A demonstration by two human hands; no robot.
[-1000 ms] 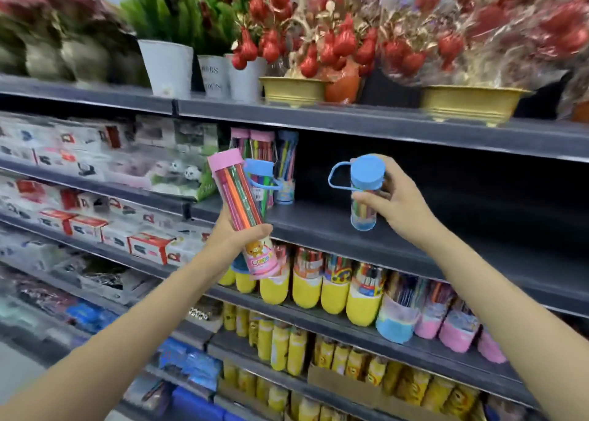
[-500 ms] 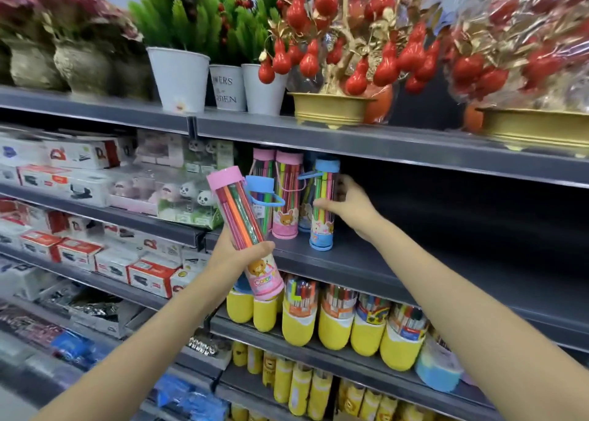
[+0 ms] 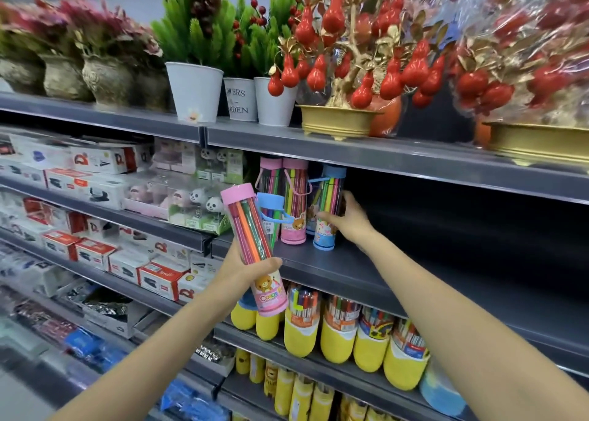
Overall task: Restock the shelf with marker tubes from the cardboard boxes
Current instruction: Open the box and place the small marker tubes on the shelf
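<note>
Two bare forearms, left hand (image 3: 237, 269), right hand (image 3: 352, 218); no sleeves visible

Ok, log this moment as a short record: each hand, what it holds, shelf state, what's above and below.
left hand: holds a pink-capped marker tube tilted, plus a blue-capped tube behind it, in front of the shelf
right hand: grips a blue-capped tube on the shelf, upright
middle shelf: pink-capped tubes stand at its left end; bare to the right
shelf above: potted artificial plants
shelf below: yellow-based marker tubs
</note>
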